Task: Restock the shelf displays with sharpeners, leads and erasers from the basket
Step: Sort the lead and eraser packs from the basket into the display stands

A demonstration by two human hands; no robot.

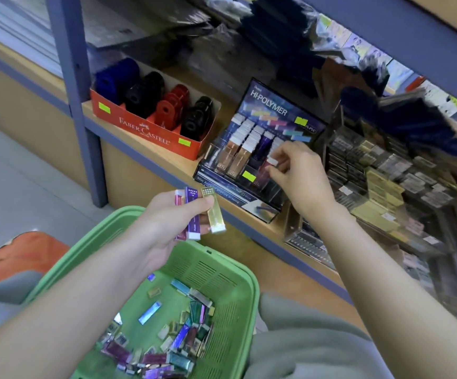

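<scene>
pinching a slim eraser (272,162) near its white end, the fingers (287,150) and thumb of the right hand (301,181) are clamped on it just above the front right slots of the hi-polymer display stand (276,110). the stand's rows hold more erasers standing on end, white caps up, in copper, purple and dark sleeves, and a yellow-green sticker sits on its front lip. the left hand (164,228) hovers lower and nearer, above the far rim of the green basket (250,272). its fingers (200,203) are curled round three erasers (193,214), one pink, one purple and one gold, fanned side by side with the gold one tilted outward. in the basket's bottom lies a loose heap of erasers (167,343) in purple, teal, blue and gold wrappers, mostly toward the near side. the stand sits on a wooden shelf (164,170) with a blue front edge. to its left on the same shelf is a red faber-castell box (145,131) holding sharpeners (172,105) in blue, black and red. to the stand's right are clear trays of lead cases (372,187), blurred. a blue upright post (75,77) stands at the shelf's left end. grey trouser legs (304,348) flank the basket, and an orange surface (22,255) shows at the lower left.
</scene>
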